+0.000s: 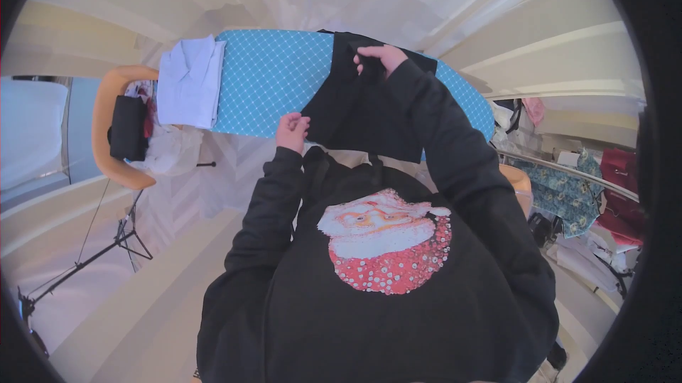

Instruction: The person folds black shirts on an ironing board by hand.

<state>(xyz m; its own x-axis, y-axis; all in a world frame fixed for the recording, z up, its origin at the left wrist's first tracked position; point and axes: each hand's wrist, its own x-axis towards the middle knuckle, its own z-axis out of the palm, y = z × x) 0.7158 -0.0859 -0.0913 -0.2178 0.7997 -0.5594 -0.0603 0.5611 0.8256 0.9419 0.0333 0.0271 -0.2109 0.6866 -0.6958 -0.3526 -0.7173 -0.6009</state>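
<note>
A black garment [369,116] lies spread over the blue patterned ironing board [273,74], its lower part hanging past the near edge. My left hand [290,131] is closed in a pinch at the garment's left corner. Toward the far side of the board, my right hand [385,58] grips a raised fold of the same black cloth between thumb and fingers. A folded light-blue collared shirt [188,84] rests on the board's left end, apart from both hands.
Left of the board stands an orange-rimmed basket [104,120] with a rolled black cloth [128,127] and white fabric [174,152]. A black metal stand [121,237] is on the floor at left. Clothes, including a dark red garment [616,191], hang by a rail [568,170] at right.
</note>
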